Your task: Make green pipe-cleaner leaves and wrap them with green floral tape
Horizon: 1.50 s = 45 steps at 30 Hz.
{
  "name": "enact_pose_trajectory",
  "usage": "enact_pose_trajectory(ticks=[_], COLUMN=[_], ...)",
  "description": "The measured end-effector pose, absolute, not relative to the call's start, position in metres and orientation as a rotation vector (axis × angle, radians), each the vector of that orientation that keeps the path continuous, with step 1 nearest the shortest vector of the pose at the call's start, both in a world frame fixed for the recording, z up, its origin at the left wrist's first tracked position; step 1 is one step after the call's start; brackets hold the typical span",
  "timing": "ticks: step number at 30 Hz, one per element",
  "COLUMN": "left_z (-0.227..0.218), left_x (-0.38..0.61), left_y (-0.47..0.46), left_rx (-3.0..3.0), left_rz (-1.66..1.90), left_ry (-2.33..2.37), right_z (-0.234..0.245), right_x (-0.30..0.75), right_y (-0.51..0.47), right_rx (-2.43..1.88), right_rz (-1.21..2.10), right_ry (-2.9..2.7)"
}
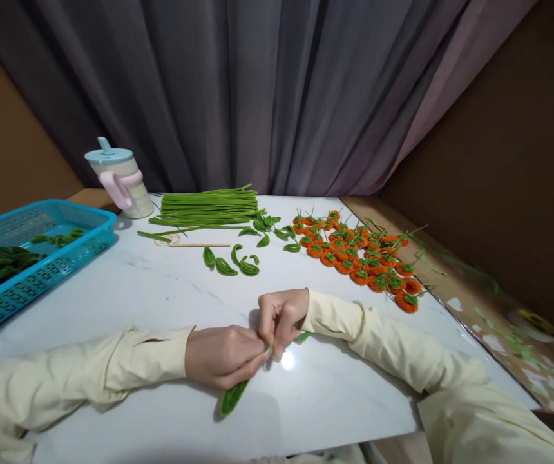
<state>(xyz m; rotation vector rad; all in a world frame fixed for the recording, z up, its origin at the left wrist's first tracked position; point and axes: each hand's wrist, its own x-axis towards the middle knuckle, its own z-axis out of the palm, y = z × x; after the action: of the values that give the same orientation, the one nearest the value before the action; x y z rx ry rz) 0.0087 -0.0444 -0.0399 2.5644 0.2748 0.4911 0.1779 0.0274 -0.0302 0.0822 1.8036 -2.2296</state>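
A fuzzy green pipe-cleaner leaf (233, 398) hangs out below my left hand (229, 356), whose fingers are closed around it. Right against those fingertips, my right hand (284, 319) pinches the thin end of the same leaf; the exact grip is partly hidden by the fingers. Another bit of green (303, 336) shows just under my right wrist, mostly covered. Farther up the table lie several finished-looking green leaves (226, 266), some single and some in a small pile (265, 223).
A bundle of green pipe cleaners (209, 207) lies at the back, near a thin wooden stick (200, 245). Orange flowers (359, 276) cover the right side. At left stand a blue basket (78, 251) holding green pieces and a lidded cup (136, 196).
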Motion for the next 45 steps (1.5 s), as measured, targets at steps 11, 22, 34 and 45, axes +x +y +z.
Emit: enact_pose_trajectory(ticks=[11,22,34,45], left_z=[-0.036,-0.025,-0.022,0.014], left_x=[0.007,0.005,-0.008,-0.046], left_y=[-0.042,-0.038,-0.002,-0.015], left_rx=[2.483,2.587,2.781,2.21], left_rz=[0.452,0.537,0.579,0.295], left_ry=[0.305,0.42,0.487,0.629], right_z=[-0.034,-0.042,-0.05,-0.047], right_x=[0.179,0.183,0.174,0.222], right_y=[0.028,0.027,0.036,0.044], right_rx=[0.093,0.159,0.455,0.22], right_rz=[-2.273,-2.536,-2.926,-2.623], right_ry=[1.787,1.818,1.855,1.738])
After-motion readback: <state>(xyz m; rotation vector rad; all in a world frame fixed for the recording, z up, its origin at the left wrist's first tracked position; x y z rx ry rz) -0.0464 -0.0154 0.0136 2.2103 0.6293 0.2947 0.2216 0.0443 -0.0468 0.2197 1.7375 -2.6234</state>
